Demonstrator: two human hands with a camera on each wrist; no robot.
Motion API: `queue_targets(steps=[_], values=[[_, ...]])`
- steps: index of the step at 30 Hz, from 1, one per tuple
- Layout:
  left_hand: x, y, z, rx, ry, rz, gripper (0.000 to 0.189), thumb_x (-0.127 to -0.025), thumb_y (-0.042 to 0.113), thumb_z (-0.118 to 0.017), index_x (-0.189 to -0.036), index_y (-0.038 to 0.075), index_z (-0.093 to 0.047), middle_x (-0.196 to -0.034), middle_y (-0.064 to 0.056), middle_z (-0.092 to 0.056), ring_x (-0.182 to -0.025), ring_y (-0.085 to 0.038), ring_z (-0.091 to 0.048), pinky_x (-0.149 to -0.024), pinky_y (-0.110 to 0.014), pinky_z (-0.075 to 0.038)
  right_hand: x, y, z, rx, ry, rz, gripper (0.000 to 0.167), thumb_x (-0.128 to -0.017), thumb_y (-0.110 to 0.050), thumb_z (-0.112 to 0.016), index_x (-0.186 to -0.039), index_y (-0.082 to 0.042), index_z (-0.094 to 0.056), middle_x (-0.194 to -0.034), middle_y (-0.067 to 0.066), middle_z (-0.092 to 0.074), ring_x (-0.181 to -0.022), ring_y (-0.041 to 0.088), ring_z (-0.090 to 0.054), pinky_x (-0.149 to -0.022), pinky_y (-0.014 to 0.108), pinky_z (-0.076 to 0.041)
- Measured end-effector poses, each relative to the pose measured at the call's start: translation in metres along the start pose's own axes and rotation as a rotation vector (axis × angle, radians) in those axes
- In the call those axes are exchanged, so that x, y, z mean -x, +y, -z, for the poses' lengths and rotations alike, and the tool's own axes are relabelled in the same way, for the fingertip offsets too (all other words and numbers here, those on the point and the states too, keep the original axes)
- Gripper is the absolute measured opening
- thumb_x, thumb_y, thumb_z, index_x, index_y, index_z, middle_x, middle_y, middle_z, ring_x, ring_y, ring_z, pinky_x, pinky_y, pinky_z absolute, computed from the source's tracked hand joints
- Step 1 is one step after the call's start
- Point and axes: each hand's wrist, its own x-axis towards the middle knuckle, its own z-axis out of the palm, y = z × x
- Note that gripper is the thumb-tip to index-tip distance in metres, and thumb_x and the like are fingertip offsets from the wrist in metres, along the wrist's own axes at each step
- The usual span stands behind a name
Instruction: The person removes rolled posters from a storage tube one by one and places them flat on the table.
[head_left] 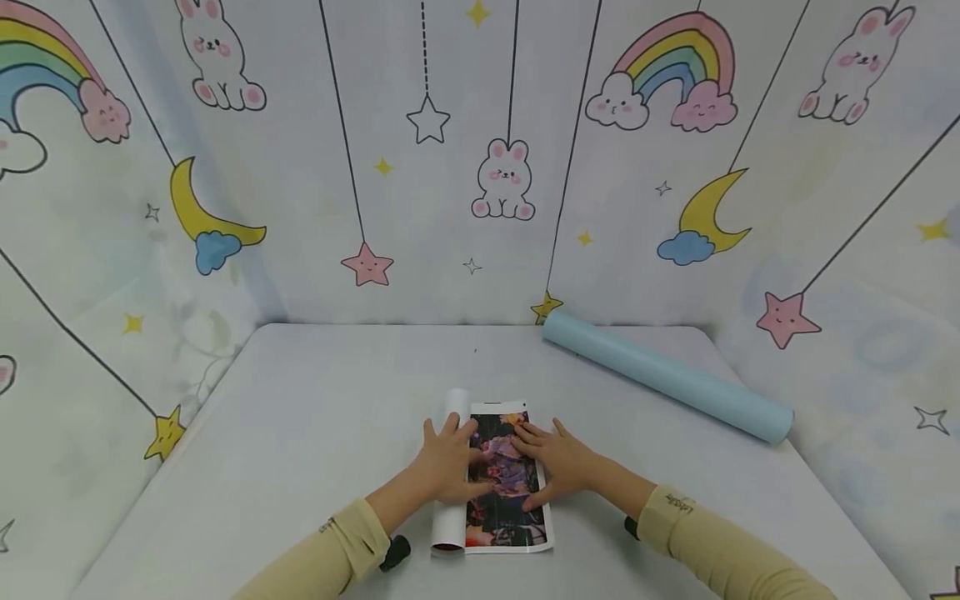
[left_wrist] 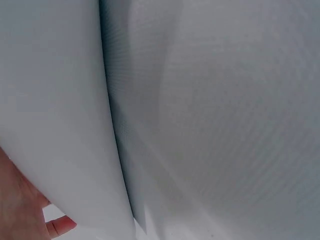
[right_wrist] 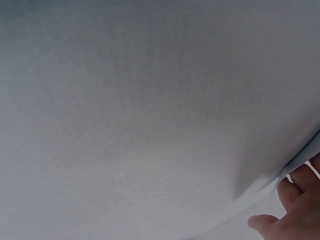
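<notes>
A partly unrolled poster [head_left: 506,521] with a dark, colourful print and white border lies near the table's front, seen in the head view. Its still-rolled part [head_left: 450,529] forms a white cylinder along the left side, which also fills the left of the left wrist view. My left hand [head_left: 444,462] rests over this cylinder, fingers spread, the thumb reaching onto the print. On the right half of the print, my right hand [head_left: 562,460] lies with straight, spread fingers, its thumb at the right border. The right wrist view catches only part of the right hand [right_wrist: 297,207] at the poster's edge.
A light blue roll [head_left: 667,375] lies slantwise at the back right of the white table [head_left: 322,392]. Behind the table hangs a wall covering [head_left: 300,167] printed with rabbits, stars, moons and rainbows. Small black objects [head_left: 395,552] sit beside the wrists.
</notes>
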Motion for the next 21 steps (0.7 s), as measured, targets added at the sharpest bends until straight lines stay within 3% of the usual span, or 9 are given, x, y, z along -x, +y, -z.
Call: queue_targets(steps=[8,16,21], values=[[0.006,-0.011,0.000,-0.103,0.056,0.037,0.066,-0.063,0.071,-0.061,-0.106,0.021,-0.066,-0.129,-0.007,-0.040,-0.117,-0.028,-0.032,-0.085,-0.062,-0.033,0.006,0.009,0.000,-0.025,0.003,0.025,0.106,-0.064,-0.074,-0.058,-0.142,-0.008,-0.032,-0.147,0.013,-0.026,-0.136,0.029,-0.020,-0.099,0.064,-0.016],[0.016,-0.024,0.001,-0.065,0.067,0.046,0.054,-0.062,0.062,-0.067,-0.092,0.017,-0.069,-0.128,-0.004,-0.044,-0.118,-0.027,-0.033,-0.085,-0.064,-0.032,0.012,0.017,-0.002,-0.074,0.019,0.027,0.106,-0.064,-0.074,-0.060,-0.142,-0.007,-0.033,-0.146,0.015,-0.027,-0.136,0.032,-0.019,-0.099,0.064,-0.015],[0.020,-0.031,0.001,-0.068,0.060,0.050,0.046,-0.058,0.055,-0.071,-0.087,0.019,-0.071,-0.115,0.001,-0.054,-0.116,-0.026,-0.036,-0.085,-0.066,-0.030,0.016,0.018,0.001,-0.102,0.018,0.024,0.106,-0.063,-0.071,-0.063,-0.142,-0.006,-0.033,-0.146,0.016,-0.028,-0.135,0.033,-0.019,-0.100,0.063,-0.013]])
